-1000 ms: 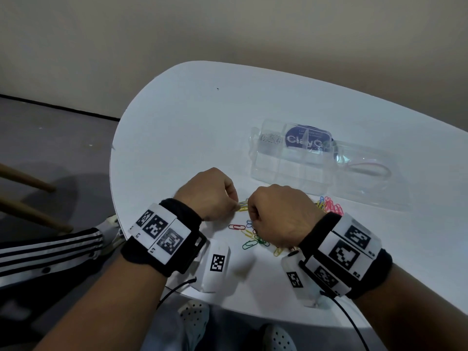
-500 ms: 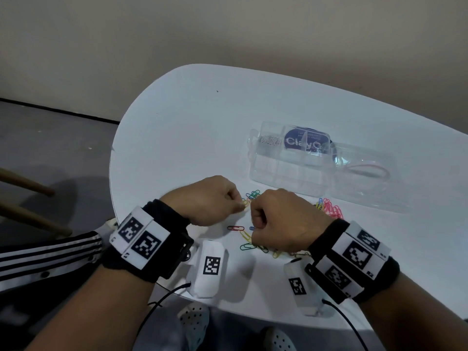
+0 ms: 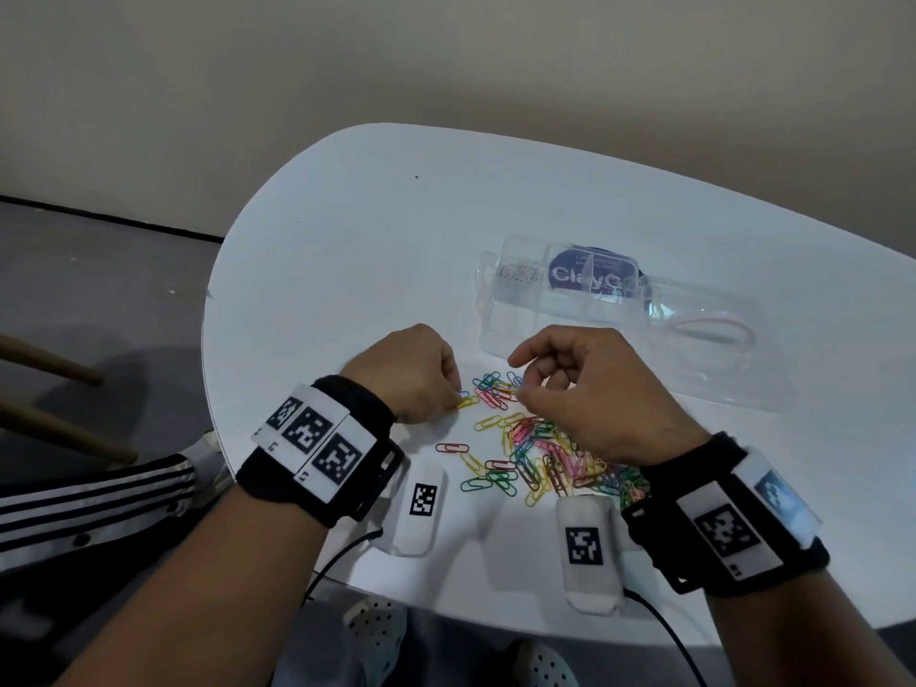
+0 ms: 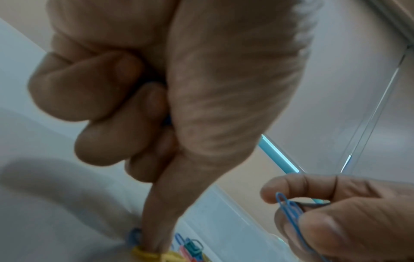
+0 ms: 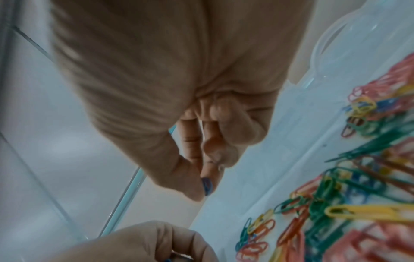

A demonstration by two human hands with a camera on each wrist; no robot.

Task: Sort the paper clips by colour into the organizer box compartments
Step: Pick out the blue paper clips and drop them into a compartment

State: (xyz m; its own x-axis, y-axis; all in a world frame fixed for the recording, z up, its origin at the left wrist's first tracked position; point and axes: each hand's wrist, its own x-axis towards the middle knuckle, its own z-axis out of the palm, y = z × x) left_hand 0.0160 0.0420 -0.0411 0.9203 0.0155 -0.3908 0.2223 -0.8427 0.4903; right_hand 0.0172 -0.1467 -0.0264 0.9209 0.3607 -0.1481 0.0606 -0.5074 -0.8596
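A mixed pile of coloured paper clips (image 3: 545, 453) lies on the white table (image 3: 372, 240) in front of the clear organizer box (image 3: 560, 314). My left hand (image 3: 453, 396) is curled into a fist with its thumb tip pressed on a yellow clip (image 3: 468, 403) on the table. A sliver of blue shows inside that fist (image 4: 167, 121). My right hand (image 3: 520, 386) hovers just right of it. It pinches a blue paper clip (image 4: 289, 207) between thumb and forefinger (image 5: 207, 186). The pile (image 5: 358, 195) spreads under my right wrist.
The box's open lid (image 3: 718, 369) lies to the right with a red rubber band (image 3: 714, 329) on it. Silver clips (image 3: 518, 275) fill a back compartment. The table's curved edge (image 3: 205, 339) is at the left, with wooden chair legs (image 3: 49, 359) beyond.
My hands, pressed together over the clips before, have parted. My right hand has lifted away to the right with a blue clip, uncovering the pile.
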